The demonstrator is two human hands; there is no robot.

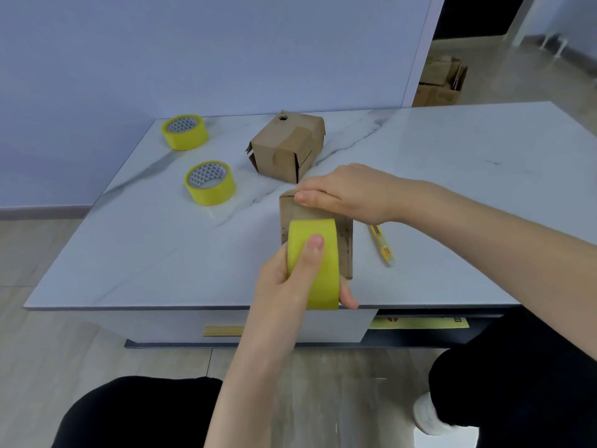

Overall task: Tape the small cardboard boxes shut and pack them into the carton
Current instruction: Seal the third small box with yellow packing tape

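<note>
A small cardboard box [345, 240] stands near the front edge of the marble table [452, 176]. My right hand [349, 192] lies across its top with straight fingers pressing down. My left hand [290, 279] grips a yellow tape roll [318, 282] held against the box's near side, thumb on the roll's outer face. A second small cardboard box [287, 147], with brown tape on it and flaps partly loose, sits farther back on the table.
Two more yellow tape rolls [185, 131] [210, 182] lie on the table's left part. A yellow utility knife [382, 245] lies right of the near box. Cardboard cartons [441, 82] stand on the floor beyond the table. My knees are below the table edge.
</note>
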